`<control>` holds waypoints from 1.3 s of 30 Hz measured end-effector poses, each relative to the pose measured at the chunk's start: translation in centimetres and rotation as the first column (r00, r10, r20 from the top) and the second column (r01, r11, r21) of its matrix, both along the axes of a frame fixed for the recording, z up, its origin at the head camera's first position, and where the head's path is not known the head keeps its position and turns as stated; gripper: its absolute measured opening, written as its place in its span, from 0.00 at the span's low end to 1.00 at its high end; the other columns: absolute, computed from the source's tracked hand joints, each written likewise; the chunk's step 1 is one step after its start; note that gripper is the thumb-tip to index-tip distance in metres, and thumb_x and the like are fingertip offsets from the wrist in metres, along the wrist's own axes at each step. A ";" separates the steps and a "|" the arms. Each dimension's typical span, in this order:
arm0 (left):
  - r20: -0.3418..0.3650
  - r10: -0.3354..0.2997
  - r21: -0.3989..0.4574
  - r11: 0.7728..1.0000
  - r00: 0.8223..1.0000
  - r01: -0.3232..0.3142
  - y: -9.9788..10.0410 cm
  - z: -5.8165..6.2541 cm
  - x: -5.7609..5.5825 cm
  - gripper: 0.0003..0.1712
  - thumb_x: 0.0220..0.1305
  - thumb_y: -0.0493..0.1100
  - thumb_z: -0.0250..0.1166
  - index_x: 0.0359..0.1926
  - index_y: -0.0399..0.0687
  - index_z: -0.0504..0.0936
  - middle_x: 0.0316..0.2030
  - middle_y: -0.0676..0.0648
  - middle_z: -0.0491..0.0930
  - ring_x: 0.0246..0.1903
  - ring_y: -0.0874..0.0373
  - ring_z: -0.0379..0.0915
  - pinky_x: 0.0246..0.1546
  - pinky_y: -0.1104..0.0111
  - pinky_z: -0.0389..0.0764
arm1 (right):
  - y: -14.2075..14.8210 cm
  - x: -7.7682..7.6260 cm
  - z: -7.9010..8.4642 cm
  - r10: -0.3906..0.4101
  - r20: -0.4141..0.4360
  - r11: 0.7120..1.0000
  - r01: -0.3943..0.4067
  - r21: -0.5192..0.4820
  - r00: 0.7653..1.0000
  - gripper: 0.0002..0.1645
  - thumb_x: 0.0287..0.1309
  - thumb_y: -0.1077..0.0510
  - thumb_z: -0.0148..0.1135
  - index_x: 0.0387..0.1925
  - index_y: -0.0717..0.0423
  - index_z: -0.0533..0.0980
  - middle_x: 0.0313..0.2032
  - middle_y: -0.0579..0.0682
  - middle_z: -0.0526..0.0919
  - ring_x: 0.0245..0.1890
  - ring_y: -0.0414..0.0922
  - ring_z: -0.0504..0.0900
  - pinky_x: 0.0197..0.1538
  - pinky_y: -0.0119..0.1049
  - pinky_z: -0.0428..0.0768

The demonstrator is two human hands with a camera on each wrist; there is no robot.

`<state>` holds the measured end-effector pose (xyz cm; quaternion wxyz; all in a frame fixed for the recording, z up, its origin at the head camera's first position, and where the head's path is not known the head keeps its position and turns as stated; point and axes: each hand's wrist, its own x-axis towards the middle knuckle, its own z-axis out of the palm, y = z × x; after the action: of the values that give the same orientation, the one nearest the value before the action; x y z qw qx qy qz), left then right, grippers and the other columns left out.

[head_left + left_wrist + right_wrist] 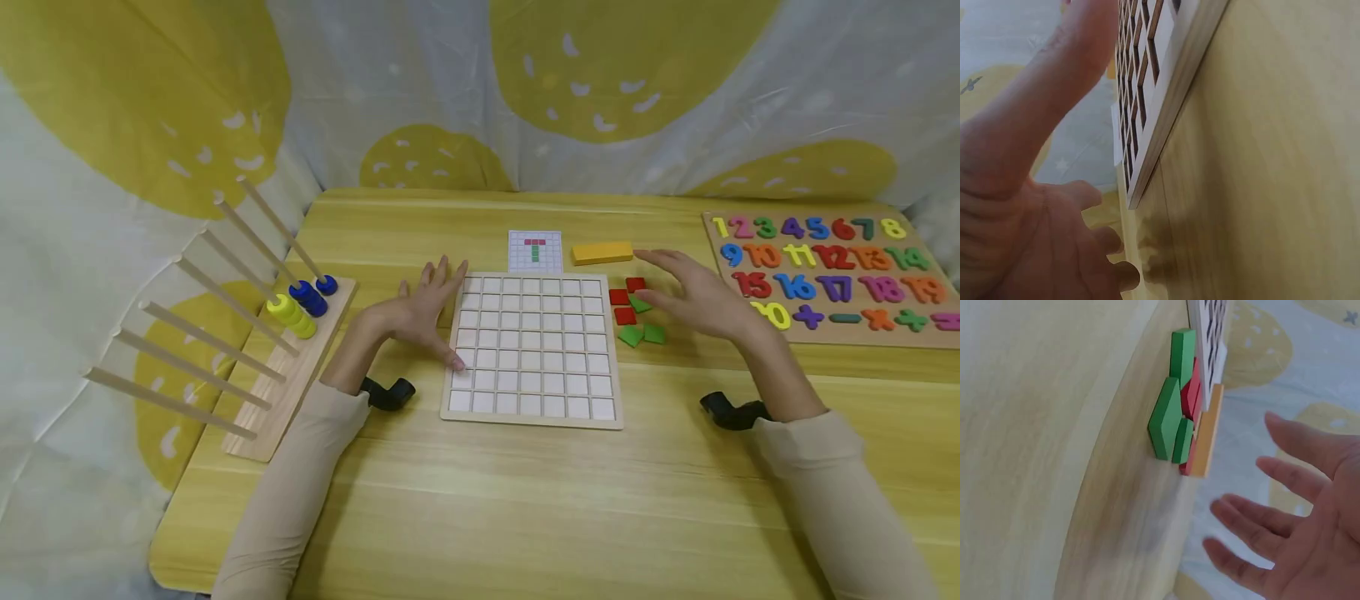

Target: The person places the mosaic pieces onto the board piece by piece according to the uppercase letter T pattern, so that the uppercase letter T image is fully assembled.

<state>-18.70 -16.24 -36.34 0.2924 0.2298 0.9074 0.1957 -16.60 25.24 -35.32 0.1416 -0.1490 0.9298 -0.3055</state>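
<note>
A square wooden grid board (531,340) with white cells lies flat on the table. My left hand (424,315) is spread at its left edge, the thumb over the frame; in the left wrist view the thumb (1041,94) crosses in front of the board (1166,106). My right hand (697,293), fingers extended and holding nothing, hovers right of several red tiles (625,316) and green tiles (654,334). Those green tiles (1165,419) also show beside the right hand (1310,519) in the right wrist view. A yellow-orange block (602,253) lies just beyond the right fingertips.
Behind the board lies a card (535,252) with a red and green T pattern. A wooden peg rack (277,392) with yellow and blue beads stands at left, its pegs upright. A colourful number board (832,283) lies at right, near the right wrist. A patterned curtain (450,83) hangs behind.
</note>
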 end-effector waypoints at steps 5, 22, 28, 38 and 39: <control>0.031 0.000 -0.004 1.000 1.000 0.000 -0.2 -0.2 0.1 0.91 0.40 0.61 0.86 0.82 0.56 0.20 0.78 0.36 0.10 0.78 0.38 0.04 0.72 0.29 0.19 | 1.0 -0.5 -0.5 -0.052 0.046 0.996 0.055 -0.066 0.998 0.32 0.75 0.52 0.59 0.75 0.55 0.66 0.70 0.65 0.70 0.63 0.63 0.73 0.57 0.57 0.79; 0.025 -0.060 -0.093 0.994 0.998 0.062 0.0 -0.4 0.1 0.92 0.40 0.66 0.84 0.82 0.53 0.20 0.78 0.35 0.11 0.78 0.36 0.04 0.72 0.29 0.20 | 2.1 -3.1 -2.8 -0.114 0.197 0.987 0.133 -0.085 0.974 0.26 0.73 0.60 0.61 0.69 0.56 0.74 0.47 0.57 0.76 0.42 0.50 0.71 0.38 0.34 0.71; 0.029 -0.055 -0.096 0.994 0.998 0.058 0.1 -0.5 0.2 0.92 0.40 0.65 0.85 0.82 0.52 0.20 0.78 0.36 0.10 0.78 0.36 0.04 0.71 0.28 0.19 | 2.2 -3.6 -3.0 -0.109 0.202 0.988 0.129 -0.087 0.973 0.24 0.72 0.61 0.61 0.67 0.55 0.76 0.40 0.52 0.74 0.40 0.48 0.69 0.39 0.35 0.69; 0.029 -0.055 -0.124 0.990 0.998 0.059 0.2 -0.5 0.1 0.92 0.41 0.66 0.84 0.81 0.52 0.19 0.78 0.37 0.09 0.78 0.38 0.03 0.72 0.29 0.19 | 1.9 -4.2 -2.8 -0.094 0.192 0.989 0.114 -0.096 0.977 0.22 0.71 0.62 0.63 0.64 0.55 0.78 0.34 0.52 0.75 0.35 0.47 0.69 0.37 0.37 0.67; 0.027 -0.058 -0.125 0.990 0.998 0.061 0.2 -0.5 0.1 0.92 0.41 0.66 0.84 0.81 0.52 0.19 0.78 0.37 0.09 0.78 0.38 0.03 0.72 0.29 0.19 | 1.9 -4.2 -2.8 -0.098 0.191 0.989 0.118 -0.092 0.977 0.22 0.70 0.62 0.64 0.64 0.54 0.78 0.34 0.52 0.75 0.35 0.47 0.69 0.38 0.38 0.67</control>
<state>-18.58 -16.04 -36.83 0.3227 0.2354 0.9072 0.1321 -20.82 27.17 -38.16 0.2030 -0.0761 0.9023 -0.3726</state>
